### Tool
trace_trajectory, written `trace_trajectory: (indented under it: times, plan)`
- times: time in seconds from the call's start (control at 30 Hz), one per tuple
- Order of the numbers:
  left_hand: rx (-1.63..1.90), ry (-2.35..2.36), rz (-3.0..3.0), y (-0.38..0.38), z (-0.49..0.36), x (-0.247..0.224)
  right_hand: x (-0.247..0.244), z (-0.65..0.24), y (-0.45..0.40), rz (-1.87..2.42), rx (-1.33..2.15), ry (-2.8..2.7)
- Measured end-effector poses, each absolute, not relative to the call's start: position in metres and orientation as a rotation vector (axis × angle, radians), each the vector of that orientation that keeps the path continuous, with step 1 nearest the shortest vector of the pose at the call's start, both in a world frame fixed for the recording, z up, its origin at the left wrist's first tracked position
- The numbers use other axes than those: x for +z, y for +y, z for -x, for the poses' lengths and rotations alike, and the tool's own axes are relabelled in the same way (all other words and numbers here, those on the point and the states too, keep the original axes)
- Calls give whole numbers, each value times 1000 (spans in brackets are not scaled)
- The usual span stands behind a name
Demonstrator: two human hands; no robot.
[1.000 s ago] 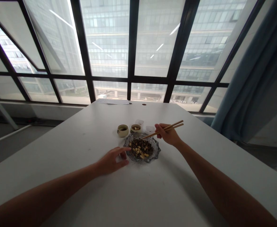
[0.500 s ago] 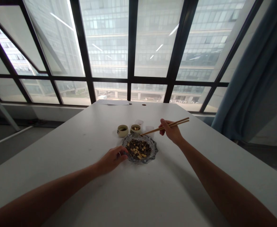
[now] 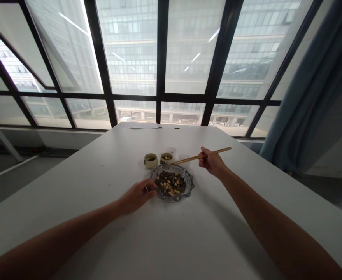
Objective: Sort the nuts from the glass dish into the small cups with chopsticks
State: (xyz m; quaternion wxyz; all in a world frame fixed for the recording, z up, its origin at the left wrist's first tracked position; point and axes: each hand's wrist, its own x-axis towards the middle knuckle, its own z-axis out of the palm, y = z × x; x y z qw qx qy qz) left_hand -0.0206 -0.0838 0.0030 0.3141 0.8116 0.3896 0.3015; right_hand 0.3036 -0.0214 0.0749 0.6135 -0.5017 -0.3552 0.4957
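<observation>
My right hand is closed around a pair of wooden chopsticks. Their tips reach left, to the far rim of the bowl and the front of the right-hand small cup; whether they pinch anything is too small to tell. Brown seeds and pale nuts lie mixed in a scalloped clear glass bowl. At the bowl's left rim, my left hand has its thumb and fingers curled on the edge. Just behind the bowl stand two small cups, the left cup with dark contents and the right cup with pale nuts.
Clear plastic pieces lie beyond the cups. White paper rests at the far end of the white table, near a round hole. Windows rise behind, and a blue curtain hangs on the right.
The chopsticks have tilted flatter and closed together, their tips shifting slightly up and left toward the right-hand cup. My left hand stays at the bowl's rim.
</observation>
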Motion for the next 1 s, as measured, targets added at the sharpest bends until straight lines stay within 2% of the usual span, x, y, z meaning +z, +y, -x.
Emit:
trace_trajectory:
  times: [0.07,0.23,0.3,0.43,0.6,0.8,1.0]
  plan:
    - [801,1027,-2141,-84,21,2,77,-303,-25,1139,1017,-867]
    - [833,1122,-2185,-85,21,-3,85,-303,-44,979,413,-1297]
    - [877,1210,-2228,-85,21,-6,88,-303,-51,958,312,-1373]
    - [998,1272,-2269,-85,22,-10,93,-305,-54,987,266,-1386]
    - [912,1290,-2203,-86,22,-2,93,-312,-50,1037,244,-1365]
    - [1000,1241,-2110,-86,22,6,88,-319,-47,1047,218,-1361]
    - [1155,1117,-2086,-87,20,4,89,-326,-40,922,363,-1268]
